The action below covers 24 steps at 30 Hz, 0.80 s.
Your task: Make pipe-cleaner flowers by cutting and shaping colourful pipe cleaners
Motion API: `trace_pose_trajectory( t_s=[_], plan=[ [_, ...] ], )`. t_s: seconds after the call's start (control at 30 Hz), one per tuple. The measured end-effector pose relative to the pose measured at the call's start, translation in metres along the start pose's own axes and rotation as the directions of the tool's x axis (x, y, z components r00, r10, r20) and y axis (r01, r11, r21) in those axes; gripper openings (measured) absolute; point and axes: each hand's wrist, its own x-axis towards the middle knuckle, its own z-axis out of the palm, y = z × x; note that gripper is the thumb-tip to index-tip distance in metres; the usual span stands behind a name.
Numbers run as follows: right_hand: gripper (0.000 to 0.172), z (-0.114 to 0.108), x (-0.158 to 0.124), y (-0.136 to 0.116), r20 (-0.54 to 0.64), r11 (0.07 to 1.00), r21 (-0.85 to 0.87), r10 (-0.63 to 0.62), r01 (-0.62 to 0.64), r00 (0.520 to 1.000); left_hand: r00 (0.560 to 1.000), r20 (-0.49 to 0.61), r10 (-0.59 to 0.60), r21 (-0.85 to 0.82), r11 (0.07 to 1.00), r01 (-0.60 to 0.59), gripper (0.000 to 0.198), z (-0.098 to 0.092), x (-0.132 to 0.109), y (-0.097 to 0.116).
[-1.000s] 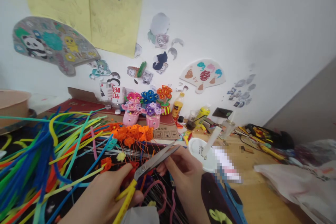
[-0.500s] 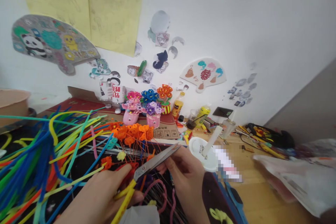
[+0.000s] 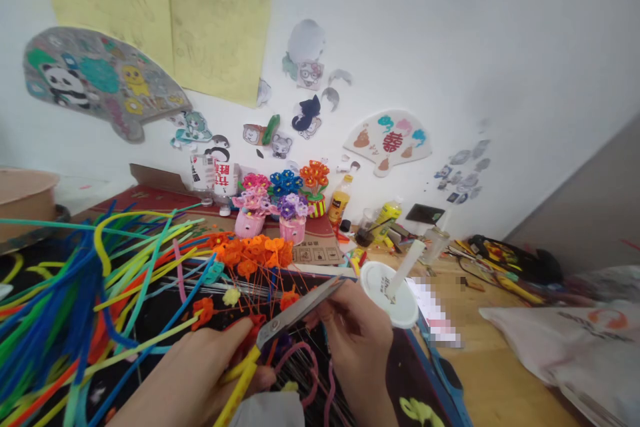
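Note:
My left hand (image 3: 210, 363) is closed around the yellow handles of a pair of scissors (image 3: 300, 307). The metal blades slant up and to the right and look nearly together. Something red shows by the left thumb. Beside the blade tips is my right hand (image 3: 357, 347), its fingers bent and pressed together; what they hold, if anything, is hidden. Just beyond the hands lies a bunch of orange pipe-cleaner flowers (image 3: 257, 253) on thin stems. Under the hands are a curled pink pipe cleaner (image 3: 305, 350) and many thin wires.
Loose coloured pipe cleaners (image 3: 65, 307) heap up at the left. Pots of finished flowers (image 3: 293, 230) stand at the back on cardboard. A lidded white cup with a thick straw (image 3: 383, 287) is right of my right hand. A white bag (image 3: 550, 340) lies far right.
Both hands and the scissors have shifted only slightly, down and to the right. The bag at the far right sits differently, with its printing now showing.

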Motion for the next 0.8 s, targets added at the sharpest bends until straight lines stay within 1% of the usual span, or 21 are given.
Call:
trace_pose_trajectory(
  t_s=[0.1, 0.23, 0.3, 0.37, 0.47, 0.57, 0.63, 0.8],
  plan=[
    [0.025, -0.0006, 0.0014, -0.0017, -0.004, 0.998, -0.045, -0.038, 0.037, 0.999, 0.996, 0.070, -0.054, -0.060, 0.996, 0.058, 0.024, -0.0029, -0.0005, 0.0049],
    [0.026, 0.0001, 0.0014, -0.0020, -0.009, 0.998, -0.045, -0.042, 0.041, 0.999, 0.992, 0.095, -0.081, -0.100, 0.991, 0.090, 0.023, -0.0033, -0.0036, 0.0088],
    [0.025, 0.0008, 0.0001, -0.0009, -0.013, 1.000, -0.011, -0.013, 0.013, 1.000, 0.989, 0.117, -0.086, -0.079, 0.992, 0.096, 0.026, -0.0027, -0.0043, 0.0092],
    [0.023, 0.0013, -0.0016, 0.0002, -0.006, 0.998, 0.040, 0.046, -0.046, 0.999, 0.988, 0.133, -0.078, -0.046, 0.995, 0.085, 0.030, -0.0027, -0.0041, 0.0088],
    [0.020, 0.0010, -0.0032, 0.0008, 0.043, 0.981, 0.121, 0.148, -0.153, 0.988, 0.991, 0.126, -0.049, 0.043, 0.998, 0.043, 0.037, -0.0037, -0.0027, 0.0066],
    [0.014, -0.0002, -0.0023, 0.0004, 0.092, 0.959, 0.169, 0.213, -0.226, 0.973, 0.992, 0.127, -0.024, 0.088, 0.996, 0.013, 0.039, -0.0052, -0.0014, 0.0034],
    [0.014, -0.0014, -0.0010, 0.0000, 0.115, 0.956, 0.174, 0.220, -0.237, 0.969, 0.990, 0.140, -0.029, 0.093, 0.996, 0.017, 0.040, -0.0065, -0.0012, 0.0024],
    [0.018, -0.0051, 0.0002, -0.0001, 0.151, 0.977, 0.112, 0.165, -0.182, 0.975, 0.988, 0.140, -0.066, 0.133, 0.990, 0.048, 0.045, -0.0097, -0.0023, 0.0043]
  ],
)
